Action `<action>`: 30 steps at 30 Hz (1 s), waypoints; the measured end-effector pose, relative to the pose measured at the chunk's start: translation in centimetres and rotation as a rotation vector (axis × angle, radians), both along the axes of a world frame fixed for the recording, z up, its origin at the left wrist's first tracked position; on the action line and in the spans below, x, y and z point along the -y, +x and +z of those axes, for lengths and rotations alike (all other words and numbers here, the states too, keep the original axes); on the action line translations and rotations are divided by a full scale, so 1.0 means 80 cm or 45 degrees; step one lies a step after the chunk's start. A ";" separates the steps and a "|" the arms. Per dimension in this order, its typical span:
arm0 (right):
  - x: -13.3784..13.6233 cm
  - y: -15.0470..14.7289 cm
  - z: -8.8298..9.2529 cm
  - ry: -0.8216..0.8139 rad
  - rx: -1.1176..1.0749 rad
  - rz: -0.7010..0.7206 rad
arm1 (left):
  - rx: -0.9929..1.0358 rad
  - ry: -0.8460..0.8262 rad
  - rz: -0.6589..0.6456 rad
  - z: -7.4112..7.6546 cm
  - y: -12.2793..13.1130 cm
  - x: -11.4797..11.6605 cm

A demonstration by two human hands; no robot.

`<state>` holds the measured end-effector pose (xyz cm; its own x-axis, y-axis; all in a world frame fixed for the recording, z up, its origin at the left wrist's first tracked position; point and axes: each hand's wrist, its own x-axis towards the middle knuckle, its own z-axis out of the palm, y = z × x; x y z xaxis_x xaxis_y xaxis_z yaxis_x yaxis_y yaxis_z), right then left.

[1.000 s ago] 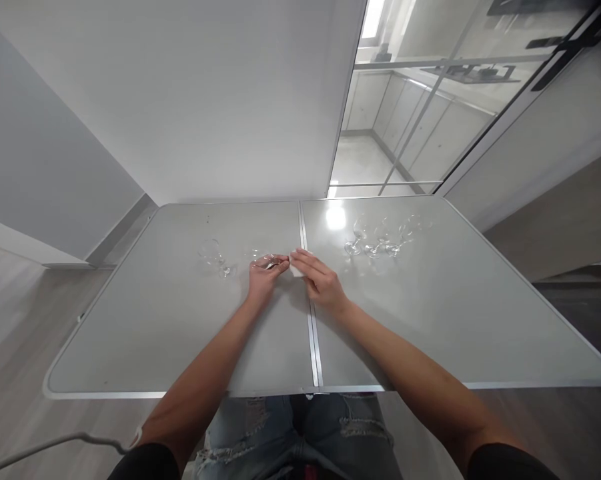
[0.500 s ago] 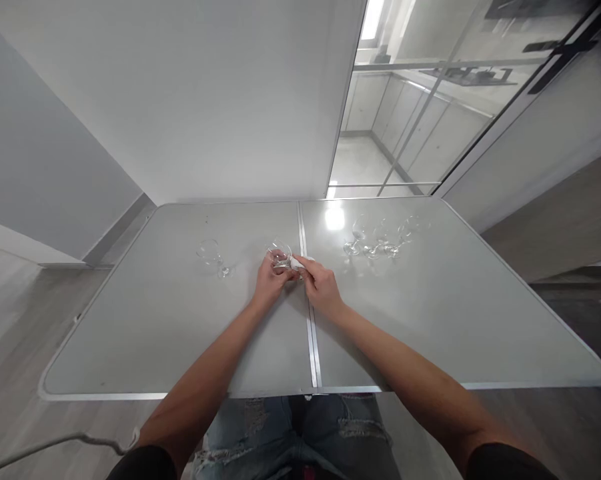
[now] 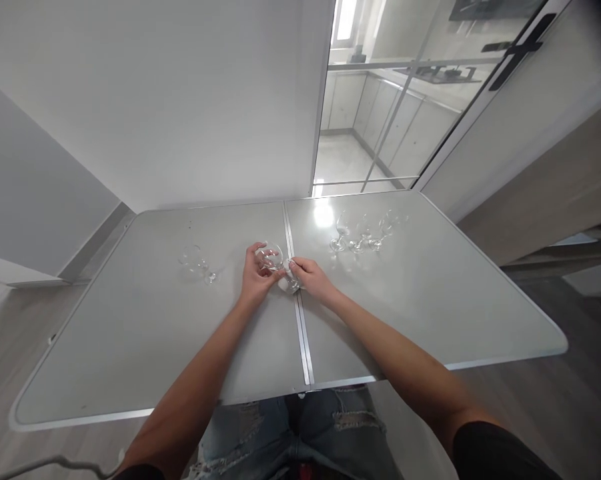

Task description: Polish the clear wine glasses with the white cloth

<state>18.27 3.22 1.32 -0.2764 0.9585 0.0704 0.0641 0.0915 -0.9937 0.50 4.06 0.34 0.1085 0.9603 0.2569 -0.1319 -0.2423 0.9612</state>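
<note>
Left fingers (image 3: 253,249) curl round a wine glass (image 3: 276,248) by the surface (image 3: 390,313) seam (image 3: 301,327); right fingers (image 3: 301,265) pinch white cloth (image 3: 287,265) near its stem. I'd guess mid-wipe: three right-side glasses (image 3: 356,245) likely done, one left-side glass (image 3: 200,267) likely pending.

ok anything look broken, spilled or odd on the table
No spill or breakage shows; the held wine glass looks whole where visible. A small dark mark toward the far left corner of the tabletop stands out against the pale surface; I can't tell if it's dirt or damage.
</note>
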 end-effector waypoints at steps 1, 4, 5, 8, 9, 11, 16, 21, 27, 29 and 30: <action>0.001 -0.001 0.000 -0.015 -0.016 0.000 | 0.039 -0.002 -0.038 -0.001 0.000 0.000; 0.006 -0.003 0.003 0.035 0.012 -0.052 | 0.114 -0.011 -0.058 -0.002 0.002 -0.001; 0.009 -0.003 0.004 0.099 0.046 -0.093 | 0.124 -0.010 -0.019 -0.003 0.002 0.000; 0.017 -0.001 0.007 0.448 0.229 -0.172 | 0.153 -0.002 0.074 -0.003 0.002 0.000; 0.018 0.001 0.007 0.589 0.305 -0.161 | 0.165 0.002 0.073 -0.003 0.002 0.000; 0.019 0.006 0.008 0.846 0.448 -0.096 | 0.192 0.009 0.069 -0.003 0.000 0.000; 0.016 0.018 0.013 1.170 0.633 0.068 | 0.241 0.031 0.155 -0.007 -0.005 -0.005; 0.022 0.016 0.017 1.163 0.500 0.220 | 0.128 0.079 0.194 -0.006 -0.004 -0.005; 0.025 0.010 0.012 0.672 0.421 -0.232 | -0.257 0.286 0.335 0.003 0.003 0.008; 0.025 0.006 0.010 0.593 0.587 -0.258 | -0.331 0.375 0.325 0.003 0.004 0.011; 0.025 0.004 0.010 0.575 0.674 -0.238 | -0.358 0.421 0.314 0.001 0.004 0.012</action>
